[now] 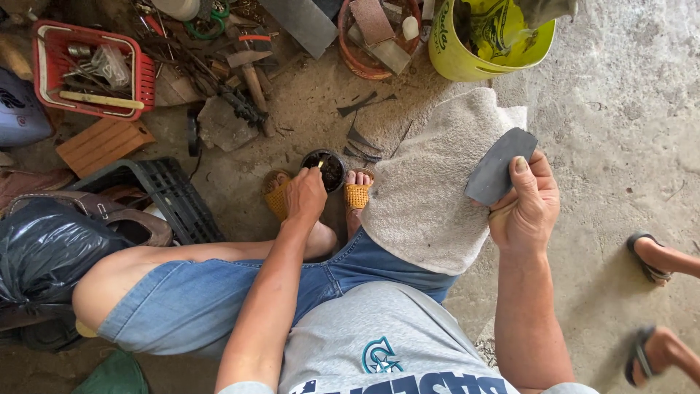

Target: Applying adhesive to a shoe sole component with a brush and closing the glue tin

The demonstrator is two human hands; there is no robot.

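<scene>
Right hand grips dark rubber piece w/ no glue on it yet; left hand pinches stick into small glue pot.

The bare concrete floor carries a red basket, a black crate, a yellow bucket, a small dark tin and scattered tools.

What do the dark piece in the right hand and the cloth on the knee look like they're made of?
The dark piece looks like matte rubber or leather: flat, dull grey-black, thin edged. The cloth looks like cotton terry towelling: beige, nubbly, softly draped. The right hand pinches the piece.
</scene>
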